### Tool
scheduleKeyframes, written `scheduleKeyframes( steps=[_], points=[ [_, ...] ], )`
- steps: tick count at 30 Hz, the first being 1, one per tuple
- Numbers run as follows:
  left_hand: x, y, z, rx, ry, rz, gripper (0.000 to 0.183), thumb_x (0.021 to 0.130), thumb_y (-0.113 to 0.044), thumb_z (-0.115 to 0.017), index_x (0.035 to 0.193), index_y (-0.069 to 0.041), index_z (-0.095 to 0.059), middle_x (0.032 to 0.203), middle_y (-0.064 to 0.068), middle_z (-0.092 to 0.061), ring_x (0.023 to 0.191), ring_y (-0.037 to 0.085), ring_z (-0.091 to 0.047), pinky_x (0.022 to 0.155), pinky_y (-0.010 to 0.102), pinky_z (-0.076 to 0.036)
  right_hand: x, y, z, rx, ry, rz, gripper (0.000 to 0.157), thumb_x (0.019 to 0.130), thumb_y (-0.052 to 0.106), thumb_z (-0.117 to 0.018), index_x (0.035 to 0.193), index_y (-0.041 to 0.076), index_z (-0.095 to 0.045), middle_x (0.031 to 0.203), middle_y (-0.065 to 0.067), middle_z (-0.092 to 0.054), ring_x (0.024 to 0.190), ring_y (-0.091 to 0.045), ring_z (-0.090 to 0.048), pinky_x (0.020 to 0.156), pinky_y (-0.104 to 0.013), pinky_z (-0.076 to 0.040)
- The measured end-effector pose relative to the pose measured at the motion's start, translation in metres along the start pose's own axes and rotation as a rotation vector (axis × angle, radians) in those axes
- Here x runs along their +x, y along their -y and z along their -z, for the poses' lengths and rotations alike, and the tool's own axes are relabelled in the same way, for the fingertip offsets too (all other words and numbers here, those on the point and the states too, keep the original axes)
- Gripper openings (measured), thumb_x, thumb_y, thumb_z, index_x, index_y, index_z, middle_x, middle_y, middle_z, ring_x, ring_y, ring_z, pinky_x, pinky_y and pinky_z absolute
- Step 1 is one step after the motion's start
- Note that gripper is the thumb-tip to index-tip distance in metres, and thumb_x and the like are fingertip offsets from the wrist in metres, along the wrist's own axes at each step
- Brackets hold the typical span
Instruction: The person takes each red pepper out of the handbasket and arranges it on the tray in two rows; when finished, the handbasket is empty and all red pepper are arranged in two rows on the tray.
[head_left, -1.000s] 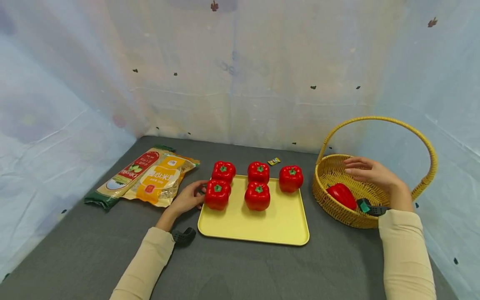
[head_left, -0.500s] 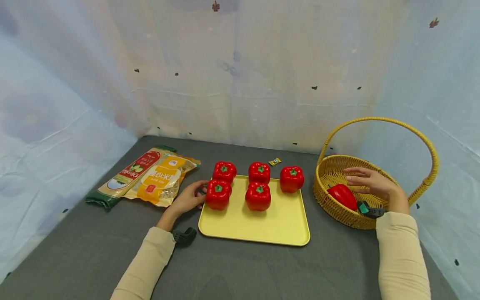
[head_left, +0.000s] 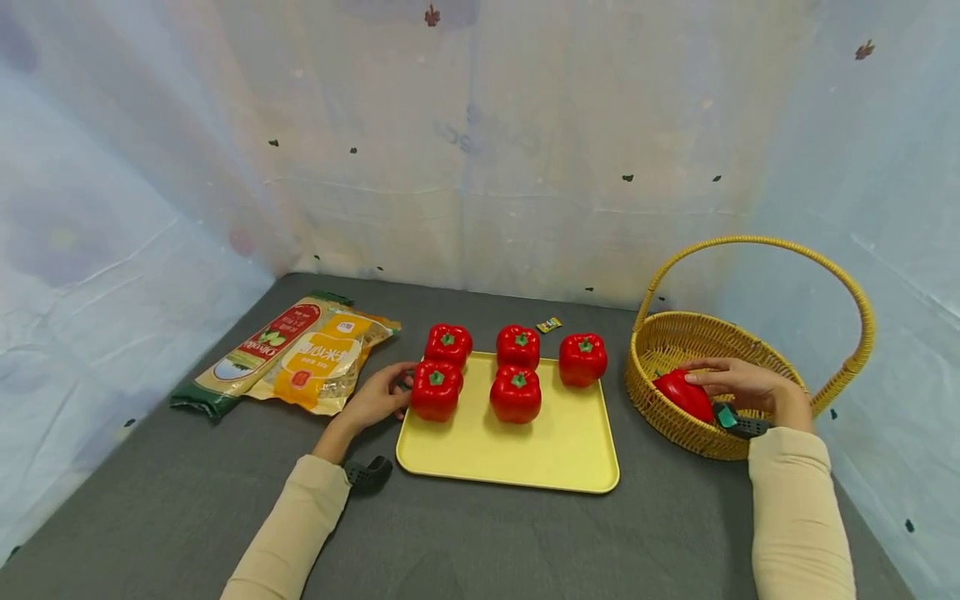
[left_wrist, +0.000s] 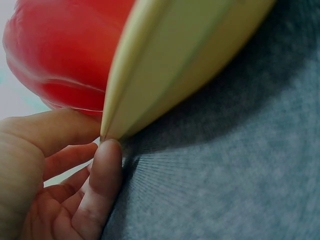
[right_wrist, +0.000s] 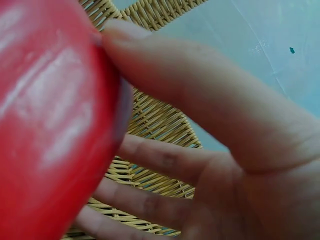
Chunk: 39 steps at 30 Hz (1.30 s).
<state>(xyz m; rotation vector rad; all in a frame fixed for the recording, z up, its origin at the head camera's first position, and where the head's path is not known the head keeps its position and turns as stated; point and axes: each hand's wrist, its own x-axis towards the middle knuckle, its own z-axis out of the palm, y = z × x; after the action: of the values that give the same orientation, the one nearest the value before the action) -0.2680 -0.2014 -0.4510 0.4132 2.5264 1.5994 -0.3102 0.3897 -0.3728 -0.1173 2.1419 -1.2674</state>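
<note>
My left hand is at the left edge of a yellow tray. In the left wrist view its thumb and forefinger pinch the rim of the tray, just under a red bell pepper. Several glossy red bell peppers with green stems, such as this front one, stand upright on the tray. My right hand reaches into a wicker basket and grips a red bell pepper lying tilted there. Up close, the thumb presses on the pepper while the other fingers pass behind it.
Two food packages, one green and red and one orange and clear, overlap on the left of the grey table. A small yellow packet lies behind the tray. The basket's tall arched handle rises over the right hand.
My right hand has moved down and left inside the basket, from above the bell pepper onto it. The left hand stays at the tray's edge.
</note>
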Motion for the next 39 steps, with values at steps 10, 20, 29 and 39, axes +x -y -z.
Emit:
scheduleKeyframes(
  steps=[10, 20, 29, 39],
  points=[
    [0.001, 0.0, 0.0, 0.007, 0.001, -0.001, 0.052, 0.089, -0.006, -0.06, 0.137, 0.002, -0.04, 0.106, 0.018, -0.053, 0.066, 0.021, -0.056, 0.056, 0.032, -0.054, -0.002, 0.002, -0.001, 0.035, 0.086, -0.041, 0.071, 0.099, 0.029, -0.043, 0.146, -0.008, -0.004, 0.133, -0.016, -0.042, 0.113, -0.022, -0.05, 0.092, -0.041, -0.047],
    [0.001, -0.001, 0.0, 0.008, 0.002, 0.007, 0.052, 0.089, -0.006, -0.06, 0.137, 0.001, -0.041, 0.107, 0.018, -0.052, 0.067, 0.021, -0.056, 0.056, 0.032, -0.054, -0.005, 0.005, -0.002, -0.017, 0.064, -0.039, 0.072, 0.098, 0.03, -0.045, 0.145, -0.01, -0.007, 0.135, -0.02, -0.04, 0.117, -0.025, -0.046, 0.092, -0.04, -0.047],
    [-0.004, -0.013, 0.0, 0.006, 0.014, 0.015, 0.052, 0.089, -0.003, -0.058, 0.137, 0.005, -0.038, 0.107, 0.02, -0.052, 0.068, 0.023, -0.056, 0.057, 0.034, -0.055, -0.009, 0.012, -0.008, -0.033, -0.083, 0.101, 0.075, 0.093, 0.027, -0.055, 0.142, -0.014, -0.014, 0.14, -0.031, -0.028, 0.106, -0.023, -0.056, 0.089, -0.043, -0.05],
    [-0.004, -0.011, 0.0, 0.007, 0.008, 0.012, 0.051, 0.09, -0.004, -0.059, 0.136, 0.005, -0.039, 0.107, 0.019, -0.052, 0.068, 0.022, -0.056, 0.056, 0.033, -0.054, -0.019, 0.029, -0.017, -0.029, -0.216, 0.248, 0.069, 0.093, 0.022, -0.056, 0.143, -0.005, -0.017, 0.132, -0.015, -0.036, 0.099, -0.007, -0.055, 0.085, -0.032, -0.052]
  ],
)
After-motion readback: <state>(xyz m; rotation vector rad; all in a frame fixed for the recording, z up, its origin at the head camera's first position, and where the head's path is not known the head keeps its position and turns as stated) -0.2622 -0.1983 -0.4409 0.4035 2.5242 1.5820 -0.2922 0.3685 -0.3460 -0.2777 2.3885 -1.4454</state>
